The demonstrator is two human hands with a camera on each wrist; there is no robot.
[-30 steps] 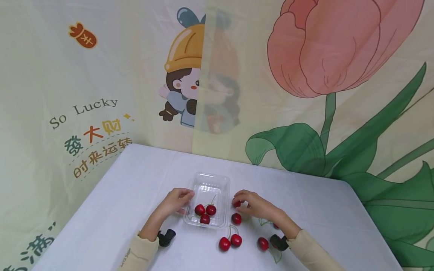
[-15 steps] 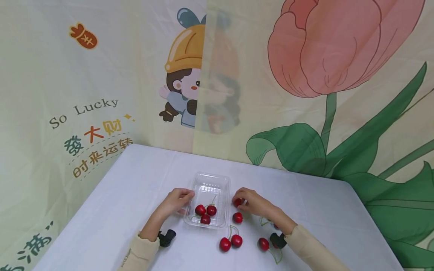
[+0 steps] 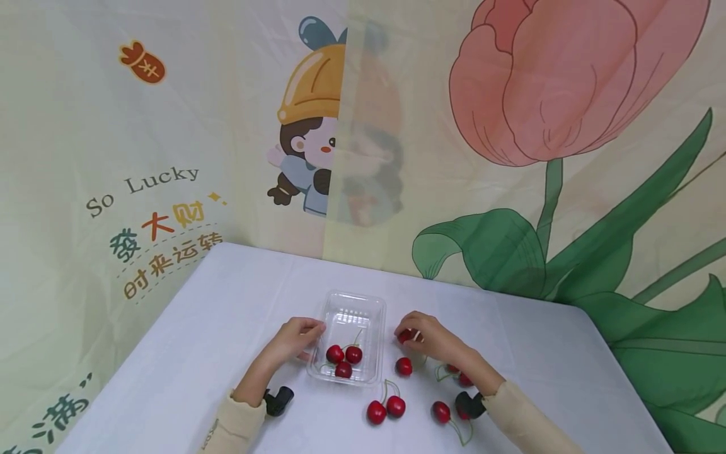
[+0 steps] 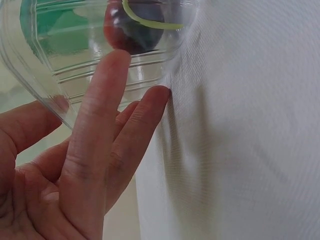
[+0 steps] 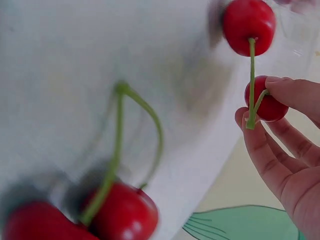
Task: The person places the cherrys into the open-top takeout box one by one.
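The right hand pinches a red cherry, shifted slightly away from the clear tray since a moment ago with its stem-joined twin — leaving both outside it — while the left hand apparently grips the tray, contact blurred through plastic

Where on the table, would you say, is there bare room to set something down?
Free: the table left of the left hand, and between the clear container and backdrop. Crowded: around the right hand, where cherries lie.
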